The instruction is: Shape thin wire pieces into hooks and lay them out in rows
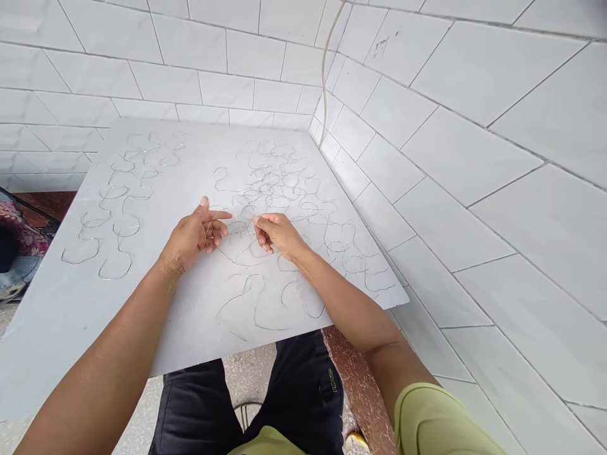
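Observation:
Over the grey board (184, 328), my left hand (192, 234) has its thumb raised and its index finger stretched out, the other fingers loosely bent. A thin curved wire (207, 235) runs across those fingers, not visibly gripped. To its right, my right hand (277, 232) pinches a thin wire between thumb and index finger; its full shape is lost among the wires behind. Nearest me on the board lie a bent wire (256, 309) and another S-shaped piece (283, 296).
Several S-shaped wires (114, 234) lie spaced out at the left. A tangled spread of wires (272, 180) covers the right side. Tiled walls (474, 158) border the board behind and right, with a cable (324, 76) in the corner. Fabric (21, 240) is at the left edge.

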Available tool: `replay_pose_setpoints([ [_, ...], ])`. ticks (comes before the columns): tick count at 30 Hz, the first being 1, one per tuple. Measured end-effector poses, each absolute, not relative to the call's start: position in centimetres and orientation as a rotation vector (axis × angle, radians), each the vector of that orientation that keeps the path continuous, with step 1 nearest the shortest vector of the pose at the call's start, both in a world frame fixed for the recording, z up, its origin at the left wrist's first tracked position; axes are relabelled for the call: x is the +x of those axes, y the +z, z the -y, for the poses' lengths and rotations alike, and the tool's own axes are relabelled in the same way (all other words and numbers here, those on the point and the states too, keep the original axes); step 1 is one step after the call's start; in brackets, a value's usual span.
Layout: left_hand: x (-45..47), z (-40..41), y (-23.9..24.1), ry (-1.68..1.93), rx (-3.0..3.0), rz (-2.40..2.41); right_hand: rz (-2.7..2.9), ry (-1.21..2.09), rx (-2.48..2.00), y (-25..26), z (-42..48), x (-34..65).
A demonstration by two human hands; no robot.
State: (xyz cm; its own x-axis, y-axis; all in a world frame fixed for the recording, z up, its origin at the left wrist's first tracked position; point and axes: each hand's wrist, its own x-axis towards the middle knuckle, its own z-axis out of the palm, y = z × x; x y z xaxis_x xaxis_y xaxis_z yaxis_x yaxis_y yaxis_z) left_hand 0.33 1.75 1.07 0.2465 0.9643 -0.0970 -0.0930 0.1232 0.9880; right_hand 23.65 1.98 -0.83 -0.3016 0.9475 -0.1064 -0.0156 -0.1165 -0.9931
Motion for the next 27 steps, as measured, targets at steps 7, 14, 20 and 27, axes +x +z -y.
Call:
replay_pose_setpoints([
  [7, 0.6, -1.6, 1.0, 1.082, 0.965, -0.972, 1.054, 1.588, -0.982, -1.0, -1.7, 22.7],
  [14, 1.8, -1.1, 0.7, 1.021, 0.793, -0.968, 1.014, 1.478, -0.937, -1.5, -1.5, 22.2],
  [20, 3.0, -0.2, 0.6, 1.111, 0.885, -0.900, 1.076, 1.486, -0.953, -2.0, -0.8, 21.1],
  [27, 3.5, 0.3, 0.7, 1.280, 1.123, -1.056, 1.252, 1.492, -1.010, -1.9, 0.3, 20.6],
])
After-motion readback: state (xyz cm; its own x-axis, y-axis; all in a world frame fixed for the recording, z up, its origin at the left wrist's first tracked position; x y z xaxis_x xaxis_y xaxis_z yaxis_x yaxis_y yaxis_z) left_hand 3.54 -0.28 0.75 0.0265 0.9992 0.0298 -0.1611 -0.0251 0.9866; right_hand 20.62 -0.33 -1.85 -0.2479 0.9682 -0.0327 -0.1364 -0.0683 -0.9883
